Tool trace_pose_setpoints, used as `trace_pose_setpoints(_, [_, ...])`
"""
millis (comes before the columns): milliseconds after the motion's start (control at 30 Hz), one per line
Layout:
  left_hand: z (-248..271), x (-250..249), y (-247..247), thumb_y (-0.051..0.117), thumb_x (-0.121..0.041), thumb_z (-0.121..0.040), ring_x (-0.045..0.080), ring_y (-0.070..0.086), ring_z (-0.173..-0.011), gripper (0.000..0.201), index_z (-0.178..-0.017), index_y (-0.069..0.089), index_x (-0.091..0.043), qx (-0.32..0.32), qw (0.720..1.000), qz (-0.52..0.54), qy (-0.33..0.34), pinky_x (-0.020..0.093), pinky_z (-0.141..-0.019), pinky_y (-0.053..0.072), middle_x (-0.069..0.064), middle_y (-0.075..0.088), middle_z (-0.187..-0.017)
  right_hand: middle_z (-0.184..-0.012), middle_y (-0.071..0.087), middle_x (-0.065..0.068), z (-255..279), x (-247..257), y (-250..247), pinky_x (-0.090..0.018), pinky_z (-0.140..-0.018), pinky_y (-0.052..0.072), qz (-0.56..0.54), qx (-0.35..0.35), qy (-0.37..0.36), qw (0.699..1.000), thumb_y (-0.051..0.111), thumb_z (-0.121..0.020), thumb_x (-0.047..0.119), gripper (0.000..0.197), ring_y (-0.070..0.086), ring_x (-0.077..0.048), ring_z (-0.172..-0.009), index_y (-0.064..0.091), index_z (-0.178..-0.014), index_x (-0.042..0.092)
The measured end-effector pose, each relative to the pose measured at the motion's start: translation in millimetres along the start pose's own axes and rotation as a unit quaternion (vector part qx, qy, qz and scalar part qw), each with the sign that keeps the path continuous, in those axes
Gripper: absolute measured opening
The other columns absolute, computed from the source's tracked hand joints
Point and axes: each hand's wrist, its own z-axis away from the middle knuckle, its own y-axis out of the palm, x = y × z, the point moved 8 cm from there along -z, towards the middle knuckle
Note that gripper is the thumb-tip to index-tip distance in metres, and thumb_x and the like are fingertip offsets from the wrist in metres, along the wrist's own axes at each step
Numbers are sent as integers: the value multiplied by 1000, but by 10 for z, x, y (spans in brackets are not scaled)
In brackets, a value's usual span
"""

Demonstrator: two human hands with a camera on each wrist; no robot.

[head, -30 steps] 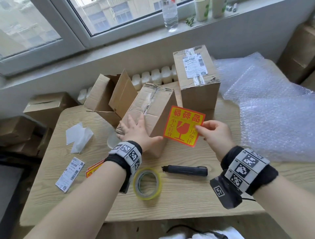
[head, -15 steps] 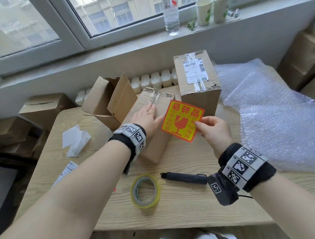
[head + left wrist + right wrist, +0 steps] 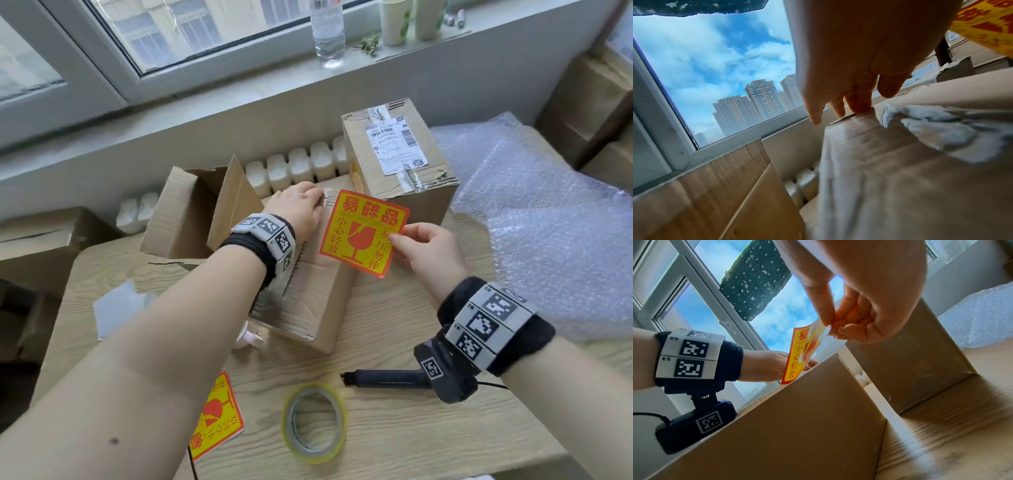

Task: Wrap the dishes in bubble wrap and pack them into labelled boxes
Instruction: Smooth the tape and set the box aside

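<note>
A thin, floppy fragile sticker (image 3: 364, 233) is being pinched at its right edge by the right hand (image 3: 428, 255) over the near cardboard box (image 3: 308, 301) on the worktop (image 3: 428, 428); the left hand (image 3: 301, 209) is being laid flat, fingers (image 3: 859, 104) straight, steadying the box top, so edge holds are likely being favoured

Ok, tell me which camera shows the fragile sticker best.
The head view: the fragile sticker faces the camera, its print and broken-glass symbol whole, pinched at one edge by the right hand. The right wrist view shows it edge-on and curled; the left wrist view catches only a blurred corner.
</note>
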Motion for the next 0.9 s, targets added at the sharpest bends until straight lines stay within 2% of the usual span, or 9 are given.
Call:
trace_pose_setpoints(67, [-67, 35, -24, 34, -30, -100, 24, 42, -128, 38, -134, 48, -21, 11, 1000, -8, 5, 41, -106, 33, -1, 43, -142, -86, 69, -4, -30, -12, 3, -36, -82, 53, -3, -7, 4, 1000, 68, -85, 14, 11, 65, -21, -86, 62, -77, 20])
trace_pose_setpoints(200, [-227, 79, 38, 29, -37, -101, 24, 40, -129, 38, -131, 51, -26, 65, 998, 5, -9, 41, -104, 33, 1, 44, -140, -82, 66, -2, -37, -18, -16, -23, -68, 45, -7, -22, 2, 1000, 67, -85, 12, 12, 60, -15, -77, 61, -77, 19])
trace_pose_setpoints(433, [-389, 0, 80, 18, -46, -102, 24, 26, -140, 50, -139, 45, -26, 124, 992, -31, -23, 46, -114, 20, 0, 35, -151, -83, 66, -3, -43, -95, -118, -23, -67, 44, -7, -46, 5, 999, 67, -85, 11, 14, 59, -13, -74, 61, -76, 21])
trace_pose_setpoints(533, [-341, 25, -90, 28, -50, -99, 28, 23, -140, 53, -143, 38, -23, 97, 995, 0, -33, 40, -114, 20, 7, 29, -152, -86, 67, -7, -47, -162, -167, -24, -66, 44, -14, -47, 16, 999, 67, -85, 10, 14, 59, -15, -74, 62, -76, 20])
trace_pose_setpoints(600, [-161, 41, -182, 38, -58, -93, 34, 27, -136, 64, -144, 36, -18, 67, 996, 10, -53, 41, -111, 24, 15, 32, -148, -85, 66, -9, -31, -233, -171, -21, -61, 43, -31, -39, 31, 998, 65, -85, 8, 14, 57, -14, -71, 62, -76, 18])
trace_pose_setpoints(667, [104, 23, -127, 48, -67, -84, 37, 29, -135, 81, -145, 31, -17, 72, 994, 0, -77, 43, -109, 27, 17, 31, -147, -80, 65, -6, -4, -305, -181, -20, -58, 42, -53, -42, 51, 996, 63, -86, 7, 16, 56, -11, -67, 60, -76, 18])
trace_pose_setpoints(733, [420, 1, 18, 58, -73, -71, 42, 26, -136, 102, -150, 18, -21, 107, 987, 23, -121, 48, -110, 28, 19, 23, -151, -73, 61, -2, 18, -362, -212, -21, -56, 41, -81, -59, 67, 993, 61, -87, 5, 19, 54, -10, -63, 58, -74, 18])
trace_pose_setpoints(800, [673, 1, 224, 64, -76, -62, 49, 11, -139, 120, -151, -1, -29, 146, 973, 51, -169, 57, -111, 24, 19, 3, -156, -72, 60, -1, 19, -419, -237, -23, -56, 40, -99, -66, 82, 989, 59, -88, 6, 18, 53, -11, -64, 57, -74, 18])
trace_pose_setpoints(900, [900, 47, 423, 68, -77, -56, 52, -4, -140, 129, -149, -11, -34, 164, 957, 58, -231, 66, -109, 21, 17, -19, -156, -71, 59, -2, 33, -480, -243, -23, -55, 39, -100, -48, 97, 989, 59, -87, 8, 17, 52, -12, -63, 57, -73, 18])
